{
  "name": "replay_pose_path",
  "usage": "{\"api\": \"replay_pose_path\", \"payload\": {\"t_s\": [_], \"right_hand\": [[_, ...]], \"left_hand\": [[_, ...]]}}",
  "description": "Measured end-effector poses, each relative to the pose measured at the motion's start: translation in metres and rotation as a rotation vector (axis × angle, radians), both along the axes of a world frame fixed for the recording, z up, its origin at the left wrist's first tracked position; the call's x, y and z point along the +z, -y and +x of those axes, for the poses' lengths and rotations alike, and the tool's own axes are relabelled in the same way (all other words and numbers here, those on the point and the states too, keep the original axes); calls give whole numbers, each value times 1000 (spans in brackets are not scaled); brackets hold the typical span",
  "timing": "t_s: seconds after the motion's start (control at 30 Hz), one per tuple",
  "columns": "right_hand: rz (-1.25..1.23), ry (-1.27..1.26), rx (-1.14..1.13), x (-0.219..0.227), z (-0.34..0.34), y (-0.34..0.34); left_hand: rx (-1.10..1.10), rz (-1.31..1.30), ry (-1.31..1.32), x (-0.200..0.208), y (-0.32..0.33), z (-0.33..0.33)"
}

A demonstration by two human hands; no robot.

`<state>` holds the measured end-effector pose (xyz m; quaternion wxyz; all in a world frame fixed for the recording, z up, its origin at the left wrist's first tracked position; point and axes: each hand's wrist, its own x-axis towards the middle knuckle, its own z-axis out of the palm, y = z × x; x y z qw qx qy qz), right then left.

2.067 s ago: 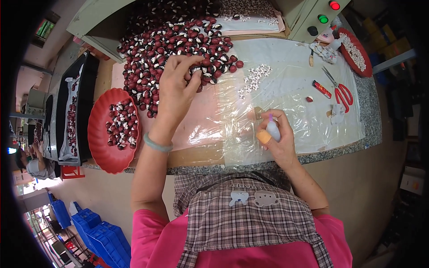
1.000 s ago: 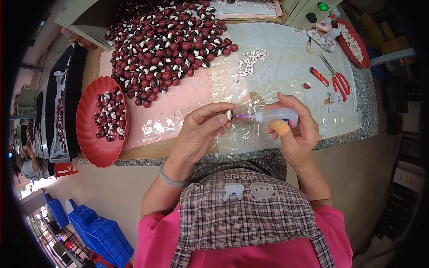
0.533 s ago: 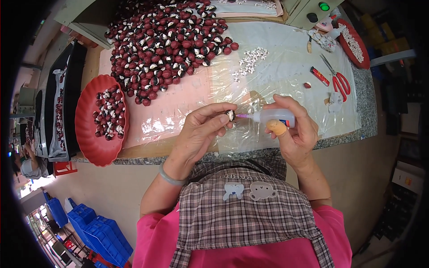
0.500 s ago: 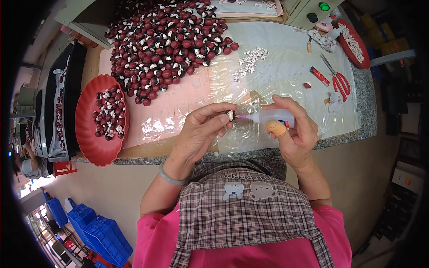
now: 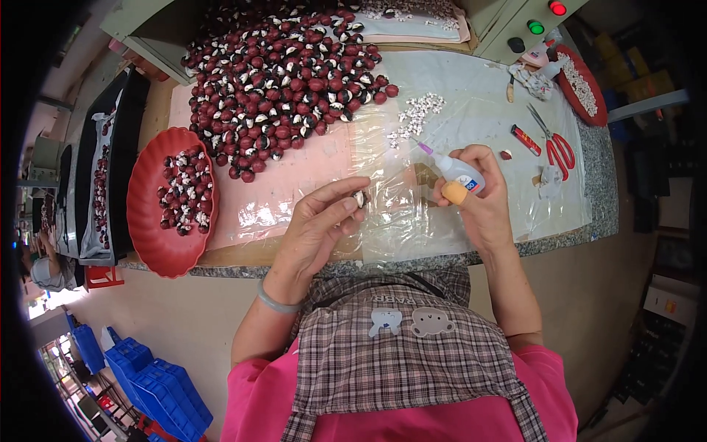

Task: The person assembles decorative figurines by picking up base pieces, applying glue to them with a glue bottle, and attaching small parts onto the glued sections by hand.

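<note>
Between the thumb and fingertips of my left hand [image 5: 313, 232] is a small mangosteen-like piece [image 5: 360, 200], dark with a white part showing. My right hand [image 5: 492, 210] is closed round a squeeze bottle [image 5: 464, 177] with a white cap and a thin purple nozzle [image 5: 425, 148]; its thumb wears an orange finger cover [image 5: 454, 193]. The bottle is tilted, nozzle pointing up and left, apart from the piece. Just beyond the nozzle lies a scatter of small white bits [image 5: 417, 116]. A large heap of dark red and black mangosteen pieces [image 5: 280, 103] spreads beyond my left hand.
A red scalloped bowl [image 5: 146, 239] of pieces stands at left; another red dish [image 5: 598, 110] of white bits at far right. Red-handled scissors [image 5: 563, 155], a red lighter-like stick [image 5: 526, 140] and a loose piece [image 5: 506, 155] lie right. A machine housing [image 5: 508, 22] borders the back.
The bottle's nozzle has left the piece and swung up toward the white bits. My left hand has drawn slightly left and down with the piece. The whole view has shifted a little.
</note>
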<state>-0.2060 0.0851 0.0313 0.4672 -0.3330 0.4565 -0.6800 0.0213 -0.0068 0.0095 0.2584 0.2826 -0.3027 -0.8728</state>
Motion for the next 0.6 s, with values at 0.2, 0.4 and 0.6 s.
{"api": "replay_pose_path", "payload": {"t_s": [0.2,0.4,0.6], "right_hand": [[326,-179,84,-9,4,38],[-118,-1252,36,-25,7,74],[-76,-1388,274,-7,12,70]], "left_hand": [[55,16,32,1,-1,19],[59,-20,103,-6,-9,41],[129,-51,-81,-16,-26,54]]}}
